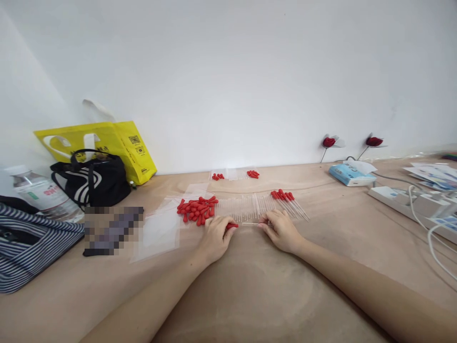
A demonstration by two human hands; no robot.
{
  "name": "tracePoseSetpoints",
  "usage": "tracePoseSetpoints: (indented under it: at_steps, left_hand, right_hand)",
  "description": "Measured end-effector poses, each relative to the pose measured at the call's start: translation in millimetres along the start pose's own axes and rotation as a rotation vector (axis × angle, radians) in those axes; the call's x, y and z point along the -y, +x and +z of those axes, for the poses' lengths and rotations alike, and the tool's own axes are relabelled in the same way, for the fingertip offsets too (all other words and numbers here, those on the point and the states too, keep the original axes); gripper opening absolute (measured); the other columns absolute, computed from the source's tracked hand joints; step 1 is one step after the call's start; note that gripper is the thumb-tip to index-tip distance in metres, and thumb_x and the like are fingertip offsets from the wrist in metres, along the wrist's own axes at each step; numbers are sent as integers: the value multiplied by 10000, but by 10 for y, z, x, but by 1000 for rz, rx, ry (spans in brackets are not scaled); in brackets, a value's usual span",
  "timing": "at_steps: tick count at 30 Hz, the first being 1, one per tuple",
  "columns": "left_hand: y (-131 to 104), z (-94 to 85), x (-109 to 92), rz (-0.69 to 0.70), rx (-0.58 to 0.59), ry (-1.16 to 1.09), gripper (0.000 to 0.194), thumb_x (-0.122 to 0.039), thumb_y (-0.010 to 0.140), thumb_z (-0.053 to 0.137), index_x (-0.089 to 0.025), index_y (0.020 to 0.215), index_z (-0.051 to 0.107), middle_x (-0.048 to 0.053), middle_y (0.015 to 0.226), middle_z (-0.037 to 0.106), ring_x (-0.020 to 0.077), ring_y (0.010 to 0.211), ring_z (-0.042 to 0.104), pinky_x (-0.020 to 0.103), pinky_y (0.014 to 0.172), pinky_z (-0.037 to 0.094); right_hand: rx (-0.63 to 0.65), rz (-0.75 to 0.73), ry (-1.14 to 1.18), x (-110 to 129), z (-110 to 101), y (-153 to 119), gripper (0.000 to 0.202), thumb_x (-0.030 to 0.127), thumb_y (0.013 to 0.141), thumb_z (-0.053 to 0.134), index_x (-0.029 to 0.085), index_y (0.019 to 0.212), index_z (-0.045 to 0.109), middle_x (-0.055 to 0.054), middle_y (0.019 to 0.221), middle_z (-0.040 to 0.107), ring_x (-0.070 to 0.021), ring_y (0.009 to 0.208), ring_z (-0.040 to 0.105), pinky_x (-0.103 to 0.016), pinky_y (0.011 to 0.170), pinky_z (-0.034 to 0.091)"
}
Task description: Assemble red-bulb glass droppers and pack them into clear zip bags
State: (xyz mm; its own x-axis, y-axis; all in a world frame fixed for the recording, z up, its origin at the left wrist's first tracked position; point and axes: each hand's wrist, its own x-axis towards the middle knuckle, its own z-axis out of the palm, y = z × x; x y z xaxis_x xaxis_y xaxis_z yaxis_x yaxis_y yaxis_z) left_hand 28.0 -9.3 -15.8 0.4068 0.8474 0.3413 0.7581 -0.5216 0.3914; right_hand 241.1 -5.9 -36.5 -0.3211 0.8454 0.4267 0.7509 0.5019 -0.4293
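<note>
A thin clear glass pipette tube (250,223) lies flat on the bench between the two hands, its long axis running left to right, parallel to the near edge of the view. The left hand (215,237) rests on the tan bench (250,295) with its fingers pressed together in a pinch on a small red rubber bulb (232,226), which sits at the tube's left end and points right along the same axis. The right hand (282,231) lies palm down at the tube's right end, fingers curled and pinching that end against the bench. Just beyond the left hand is a loose heap of red rubber bulbs (197,210), lying every way. To its right runs a row of bare clear tubes (246,207), laid side by side with their long axes running away from the person. Further right, a fan of finished pipettes with red bulbs (287,201) points bulb-end away and slants down to the right. Clear plastic bags (160,231) lie flat left of the heap. Near the wall, two small clusters of red bulbs (253,174) sit well apart from the hands. Bare bench lies open in front of the forearms; a black striped bag (93,180) crowds the left side and a white power strip with cables (410,202) the right.
</note>
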Motion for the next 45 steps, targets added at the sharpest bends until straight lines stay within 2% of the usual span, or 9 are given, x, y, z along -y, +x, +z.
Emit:
tracePoseSetpoints:
  at_steps: [4,8,17,26,33,41,45]
  left_hand:
    - [4,32,32,0,2,-12,144,-184,829,439,-193,932,540,20,934,638,175,875,550,368,820,289]
    - [19,48,39,30,4,-26,178,-215,851,414,-221,926,575,2,923,657,169,874,566,367,815,280]
    - [26,47,7,50,-46,-22,202,-244,853,400,-208,901,594,12,886,668,162,828,578,352,789,291]
    - [30,47,15,53,-93,-59,180,-284,834,440,-205,845,601,5,800,674,152,740,575,350,782,299]
    - [1,28,4,110,-62,-53,167,-256,838,428,-206,812,586,0,810,668,152,768,569,366,825,276]
    - [-50,27,-25,268,18,1,207,-251,868,385,-196,782,566,-8,766,650,126,728,557,347,862,259]
    - [-50,30,-23,305,14,2,204,-230,872,364,-185,793,547,-1,763,640,121,713,551,332,841,282]
  right_hand:
    - [-48,-75,-11,0,11,-12,185,236,854,418,213,960,568,-30,798,602,-168,777,490,-313,692,268]
    - [-12,-113,-45,40,12,-17,206,224,861,403,223,927,598,-31,792,601,-170,784,481,-321,697,257]
    - [-6,-208,-70,82,8,-26,199,227,855,418,212,953,589,-39,821,597,-159,785,495,-327,714,251]
    - [-13,-348,20,82,43,-19,254,171,857,381,179,1039,558,-52,798,562,-140,752,495,-307,747,302]
    - [40,-392,-35,92,-11,-19,251,130,829,380,182,956,590,-42,783,567,-131,707,481,-318,751,270]
    - [22,-491,-137,19,-62,-26,392,-3,691,342,181,928,594,-23,747,565,-115,616,429,-324,730,235]
    - [4,-489,-145,41,-44,-21,348,18,710,350,175,897,597,-24,743,561,-117,604,404,-314,711,236]
